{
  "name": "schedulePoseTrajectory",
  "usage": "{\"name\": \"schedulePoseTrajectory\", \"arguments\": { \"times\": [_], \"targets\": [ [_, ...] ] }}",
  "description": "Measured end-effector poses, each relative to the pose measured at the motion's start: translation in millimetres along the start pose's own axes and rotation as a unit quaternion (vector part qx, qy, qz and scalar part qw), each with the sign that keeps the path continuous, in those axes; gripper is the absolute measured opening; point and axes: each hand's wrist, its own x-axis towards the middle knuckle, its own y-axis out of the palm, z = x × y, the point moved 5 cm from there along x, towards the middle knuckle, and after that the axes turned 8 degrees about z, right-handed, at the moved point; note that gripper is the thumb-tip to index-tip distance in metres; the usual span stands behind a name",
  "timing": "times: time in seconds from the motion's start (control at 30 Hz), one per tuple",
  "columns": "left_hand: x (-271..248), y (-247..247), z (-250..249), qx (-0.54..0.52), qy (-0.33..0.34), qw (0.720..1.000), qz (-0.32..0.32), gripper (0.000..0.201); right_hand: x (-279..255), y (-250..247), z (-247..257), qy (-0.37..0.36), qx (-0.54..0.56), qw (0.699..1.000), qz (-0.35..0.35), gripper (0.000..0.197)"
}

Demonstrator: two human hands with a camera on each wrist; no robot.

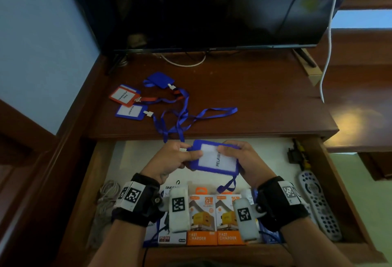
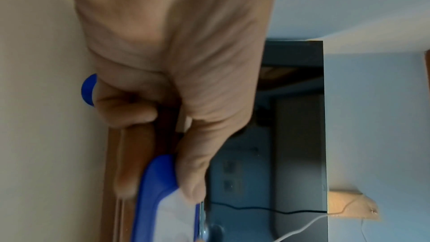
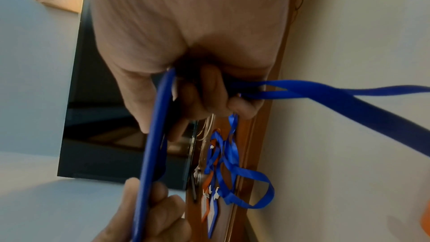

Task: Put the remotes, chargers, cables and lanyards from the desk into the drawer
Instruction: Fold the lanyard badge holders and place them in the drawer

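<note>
Most of the tidying looks done. The open drawer [image 1: 99,181] already holds two orange charger boxes [image 1: 214,220], a grey remote [image 1: 318,203] at its 3 o'clock side, a pale cable bundle [image 1: 106,198] at its 9 o'clock side and a dark plug [image 1: 293,154] near 1 o'clock. What is left is on the desk [image 1: 265,101]: a red badge holder [image 1: 124,95], two more blue badge holders [image 1: 132,111] and their tangled blue straps [image 1: 180,116], all lying at about 11 o'clock from the hands. A blue badge holder [image 1: 216,157] is being held up over the drawer, between both hands. The left hand [image 1: 169,162] pinches its edge at 9 o'clock with thumb and fingers curled on it. The right hand [image 1: 244,160] grips the edge at 3 o'clock, and the right wrist view shows its fingers [image 3: 209,95] also wrapped round this badge's blue strap [image 3: 337,95], which trails away. I think this badge goes down into the drawer next, and the strap could catch on the others.
</note>
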Motion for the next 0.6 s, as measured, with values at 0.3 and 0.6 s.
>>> {"name": "schedulePoseTrajectory", "arguments": {
  "times": [0.3,0.6],
  "targets": [
    [-1.1,-6.3,-1.8,-0.048,0.002,0.998,-0.031,0.012,3.5,3.4,2.5,-0.037,-0.001,0.999,0.004,0.011],
    [-0.5,-2.7,-8.1,0.027,0.0,1.0,0.003,0.01,3.3,-2.6,2.1,-0.046,-0.008,0.999,-0.001,0.007]
  ]
}}
